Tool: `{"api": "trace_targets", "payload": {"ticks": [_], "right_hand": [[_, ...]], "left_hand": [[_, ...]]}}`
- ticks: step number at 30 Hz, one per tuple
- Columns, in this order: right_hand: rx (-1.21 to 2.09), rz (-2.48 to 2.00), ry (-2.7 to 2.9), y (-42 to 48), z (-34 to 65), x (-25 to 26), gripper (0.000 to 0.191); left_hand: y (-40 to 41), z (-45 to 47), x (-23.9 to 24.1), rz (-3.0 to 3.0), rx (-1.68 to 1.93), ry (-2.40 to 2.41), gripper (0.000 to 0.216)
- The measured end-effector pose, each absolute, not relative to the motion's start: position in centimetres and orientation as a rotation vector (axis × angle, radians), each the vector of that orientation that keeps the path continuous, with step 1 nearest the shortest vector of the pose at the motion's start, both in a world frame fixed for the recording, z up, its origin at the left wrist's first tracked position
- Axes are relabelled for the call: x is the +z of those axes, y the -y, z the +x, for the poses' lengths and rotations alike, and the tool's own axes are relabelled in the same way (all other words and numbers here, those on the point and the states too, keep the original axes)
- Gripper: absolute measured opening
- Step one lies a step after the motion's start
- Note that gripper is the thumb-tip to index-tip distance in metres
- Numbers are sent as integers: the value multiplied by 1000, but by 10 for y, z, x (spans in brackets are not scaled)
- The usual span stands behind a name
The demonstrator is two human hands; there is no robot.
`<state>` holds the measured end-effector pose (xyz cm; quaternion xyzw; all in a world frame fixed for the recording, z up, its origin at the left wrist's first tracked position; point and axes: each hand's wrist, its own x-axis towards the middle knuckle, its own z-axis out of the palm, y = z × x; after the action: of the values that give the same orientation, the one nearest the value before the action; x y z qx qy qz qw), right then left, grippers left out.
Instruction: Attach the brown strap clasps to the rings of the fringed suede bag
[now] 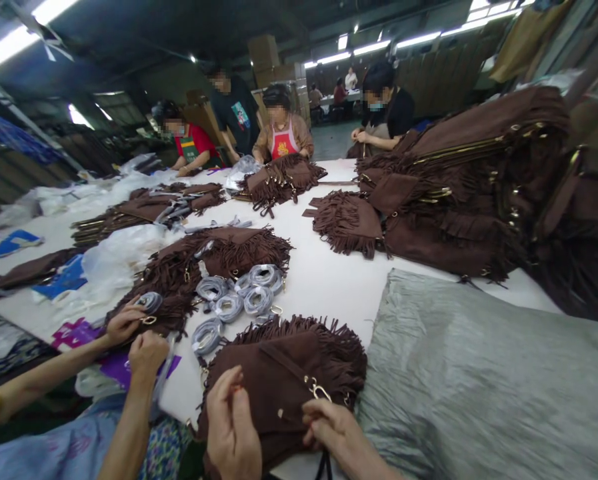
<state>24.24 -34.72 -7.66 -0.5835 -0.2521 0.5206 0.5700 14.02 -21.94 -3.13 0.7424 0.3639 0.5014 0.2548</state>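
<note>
A brown fringed bag [273, 373] lies on the table right in front of me, its flap up and a gold clasp [319, 391] on its strap. My left hand [233, 427] is over the bag's left part, fingers bent and thumb apart, with nothing visible in it. Just below the clasp, my right hand [336, 430] has its fingers curled closed over the bag. Whatever they pinch is hidden. Dark narrow strips [323, 465] hang below that hand. Several coiled grey straps [229, 307] in clear wrap lie beyond the bag.
At left, a co-worker's hands [139, 333] handle a wrapped coil [149, 303]. Brown fringed bags [449, 220] are piled high on the right. A grey-green plastic sheet [479, 373] covers the near right. Other people [283, 133] work across the white table [343, 280]. Clear plastic bags [123, 260] lie left.
</note>
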Motion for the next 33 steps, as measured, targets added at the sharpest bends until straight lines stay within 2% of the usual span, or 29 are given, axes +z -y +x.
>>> {"api": "trace_targets", "payload": {"ticks": [3, 6, 9, 11, 14, 18, 22, 27, 31, 33], "right_hand": [[963, -1833, 581, 368, 259, -113, 26], [737, -2076, 709, 389, 281, -142, 28], [562, -2217, 677, 405, 297, -158, 43], [527, -2260, 645, 414, 303, -162, 47], [537, -2304, 776, 423, 304, -160, 47], [510, -2535, 979, 422, 294, -144, 50], [483, -2720, 1216, 401, 298, -123, 59], [51, -2639, 1517, 370, 350, -102, 49], [119, -2589, 1767, 354, 398, -99, 23], [182, -2550, 1851, 352, 412, -100, 22]], "left_hand": [[242, 155, -32, 2575, 1117, -345, 30], [265, 179, -65, 2764, 615, 83, 26], [271, 192, -102, 2852, 372, -90, 20], [266, 194, -114, 2860, 341, -228, 29], [254, 195, -112, 2839, 298, -338, 50], [246, 202, -103, 2760, 206, -395, 46], [247, 205, -108, 2729, 278, -430, 45], [246, 203, -112, 2765, 295, -384, 44], [244, 202, -115, 2846, 260, -319, 48], [243, 200, -119, 2864, 258, -302, 50]]}}
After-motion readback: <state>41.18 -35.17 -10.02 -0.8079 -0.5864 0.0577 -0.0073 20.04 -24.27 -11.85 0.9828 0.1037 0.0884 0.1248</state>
